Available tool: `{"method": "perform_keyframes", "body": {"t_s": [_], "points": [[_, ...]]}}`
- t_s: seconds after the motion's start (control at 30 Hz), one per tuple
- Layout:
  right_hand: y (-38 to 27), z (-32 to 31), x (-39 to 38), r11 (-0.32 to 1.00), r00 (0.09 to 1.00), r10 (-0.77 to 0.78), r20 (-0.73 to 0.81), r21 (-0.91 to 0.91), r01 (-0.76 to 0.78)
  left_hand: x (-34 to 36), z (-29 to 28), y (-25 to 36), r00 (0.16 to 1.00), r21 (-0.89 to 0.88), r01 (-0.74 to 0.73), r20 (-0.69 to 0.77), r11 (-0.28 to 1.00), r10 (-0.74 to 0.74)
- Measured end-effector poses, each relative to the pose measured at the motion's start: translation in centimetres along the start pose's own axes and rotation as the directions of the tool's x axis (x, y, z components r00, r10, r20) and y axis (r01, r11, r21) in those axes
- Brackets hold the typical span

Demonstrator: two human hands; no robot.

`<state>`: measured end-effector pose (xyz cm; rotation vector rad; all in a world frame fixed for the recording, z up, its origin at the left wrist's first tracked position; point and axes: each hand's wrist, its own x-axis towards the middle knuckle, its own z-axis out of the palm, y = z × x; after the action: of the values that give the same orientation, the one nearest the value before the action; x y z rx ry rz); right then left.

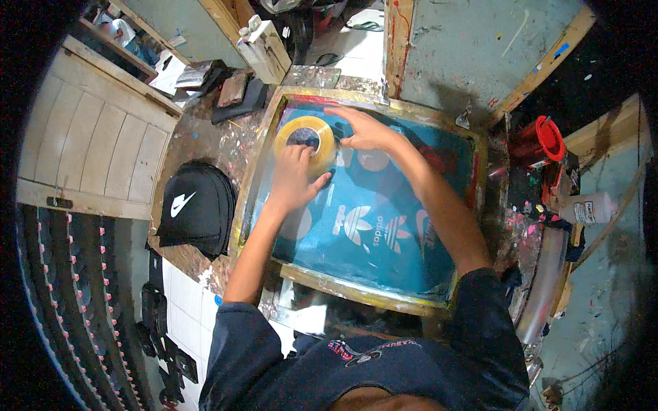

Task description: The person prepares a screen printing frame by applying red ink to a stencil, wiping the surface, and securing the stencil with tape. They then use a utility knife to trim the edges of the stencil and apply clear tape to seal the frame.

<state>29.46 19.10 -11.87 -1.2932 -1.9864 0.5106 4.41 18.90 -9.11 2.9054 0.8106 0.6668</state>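
A blue screen-printing screen [425, 260] with white stencilled designs lies in a paint-stained wooden frame [363, 294]. A roll of clear yellowish tape [288, 133] is over its upper left part. My left hand [298, 175] grips the roll, fingers hooked into the core and thumb low at its right side. My right hand [363, 130] is just right of the roll, over the screen, with fingers stretched leftward near the frame's back bar and thumb apart; I see nothing held in it.
A stack of black fabric pieces [202, 212] sits left on the stained worktable [199, 137]. Dark blocks [233, 109] and a whitish jug [267, 55] stand at the back left. A red bucket [528, 147] and a pale bottle [589, 209] are at the right. Walls and wooden posts [397, 41] edge the back.
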Motion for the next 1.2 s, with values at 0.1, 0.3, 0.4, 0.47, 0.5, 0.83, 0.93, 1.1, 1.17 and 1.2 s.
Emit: {"method": "perform_keyframes", "body": {"t_s": [0.1,0.3,0.4,0.47,0.5,0.83,0.93,1.1,1.17,1.2], "points": [[0.1,-0.1,-0.1,0.99,0.992,0.09,0.092,0.103,-0.099,0.1,0.4,-1.0,0.986,0.026,0.008,0.169,1.0,-0.012],[-2.5,-0.6,-3.5,0.982,0.997,0.025,-0.079,0.186,-0.01,-0.8,-1.5,0.0,0.976,-0.085,-0.102,0.183,0.991,0.117],[-5.7,-1.5,-5.8,0.96,0.997,0.061,-0.038,0.276,-0.048,-2.1,-5.6,3.2,0.947,-0.194,-0.063,0.299,0.979,0.12],[-8.6,-2.4,-7.2,0.939,0.989,0.141,0.052,0.308,-0.15,-3.4,-7.3,4.8,0.951,-0.288,-0.061,0.275,0.956,0.144],[-10.2,-2.9,-8.0,0.908,0.982,0.168,0.082,0.376,-0.186,-3.6,-8.7,5.8,0.926,-0.36,0.043,0.365,0.932,0.098],[-10.0,-11.7,-17.1,0.684,0.814,0.581,0.007,0.538,-0.492,-4.8,-17.5,5.4,0.52,-0.244,0.704,0.817,0.667,-0.25],[-15.6,-12.5,-20.3,0.68,0.771,0.629,-0.099,0.55,-0.485,-3.2,-22.7,9.8,0.74,-0.193,0.469,0.619,0.862,-0.264],[-22.8,-12.2,-27.6,0.6,0.768,0.554,-0.321,0.794,-0.101,-3.0,-28.5,11.6,0.961,0.151,-0.138,0.258,0.979,0.096],[-25.0,-12.9,-29.6,0.718,0.706,0.542,-0.457,0.688,-0.106,-3.6,-30.9,12.8,0.935,0.188,-0.31,0.24,0.932,0.262],[-26.0,-13.1,-30.5,0.818,0.674,0.491,-0.552,0.559,-0.138,-4.5,-32.9,13.5,0.906,0.2,-0.401,0.231,0.894,0.354]]}}
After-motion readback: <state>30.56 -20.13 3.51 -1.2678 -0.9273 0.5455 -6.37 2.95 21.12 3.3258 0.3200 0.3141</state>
